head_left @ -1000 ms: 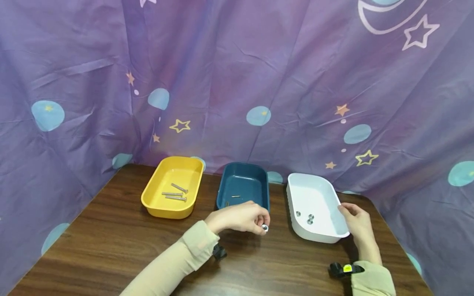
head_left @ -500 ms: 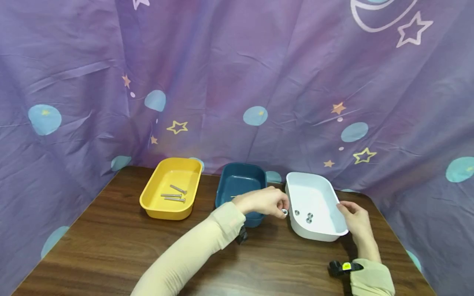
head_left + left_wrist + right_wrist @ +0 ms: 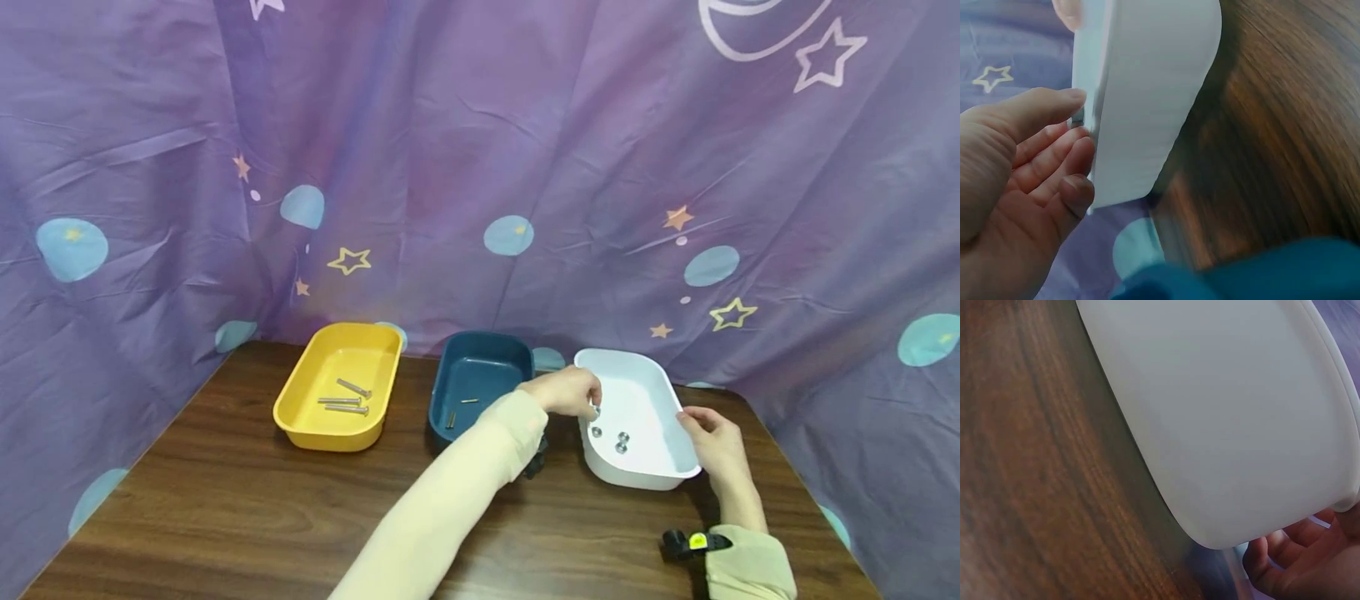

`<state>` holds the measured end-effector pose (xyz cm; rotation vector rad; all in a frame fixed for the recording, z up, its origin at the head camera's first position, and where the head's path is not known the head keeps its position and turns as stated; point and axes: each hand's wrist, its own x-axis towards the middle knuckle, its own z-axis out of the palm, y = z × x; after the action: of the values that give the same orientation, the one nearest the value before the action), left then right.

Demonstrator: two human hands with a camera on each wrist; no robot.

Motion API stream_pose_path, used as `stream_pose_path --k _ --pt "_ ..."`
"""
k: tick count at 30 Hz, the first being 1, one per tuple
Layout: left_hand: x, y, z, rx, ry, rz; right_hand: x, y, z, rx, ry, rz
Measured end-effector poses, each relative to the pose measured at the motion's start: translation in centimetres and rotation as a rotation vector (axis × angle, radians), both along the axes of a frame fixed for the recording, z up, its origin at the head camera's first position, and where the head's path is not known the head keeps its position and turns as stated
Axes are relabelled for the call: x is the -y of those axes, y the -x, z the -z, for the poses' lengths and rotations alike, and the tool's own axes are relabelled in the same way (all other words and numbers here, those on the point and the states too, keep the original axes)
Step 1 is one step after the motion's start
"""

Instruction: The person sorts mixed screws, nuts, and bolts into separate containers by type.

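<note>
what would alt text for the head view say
A person's left hand holds a small metal nut over the white tray, which already holds two nuts, while the right hand grips the tray's right rim. A blue tray and a yellow tray with bolts sit to the left.

A yellow tray (image 3: 300,412) sits toward the back left of the dark wooden bench (image 3: 225,517), with three long silver bolts (image 3: 347,399) lying inside it. Just to its right, near the middle of the back edge, stands a dark teal tray (image 3: 450,375) holding two small thin brass-coloured pins (image 3: 459,410). A purple curtain (image 3: 480,167) printed with stars, blue dots and a moon hangs along the back and both sides of the bench.
</note>
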<state>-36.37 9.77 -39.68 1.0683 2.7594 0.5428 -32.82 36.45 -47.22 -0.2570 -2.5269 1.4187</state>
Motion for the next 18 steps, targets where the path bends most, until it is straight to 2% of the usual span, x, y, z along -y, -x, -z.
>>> stream_pose_path --k 6,11,18 --pt "-2.0 0.7 0.4 -0.007 -0.014 -0.026 0.0 0.0 0.1 -0.009 0.004 -0.002" --pt "-3.4 1.0 1.0 -0.033 -0.091 -0.021 0.0 -0.2 0.0 -0.008 -0.023 0.013" --pt "-3.8 1.2 2.1 -0.041 -0.166 -0.070 0.0 -0.2 0.1 -0.025 -0.015 0.000"
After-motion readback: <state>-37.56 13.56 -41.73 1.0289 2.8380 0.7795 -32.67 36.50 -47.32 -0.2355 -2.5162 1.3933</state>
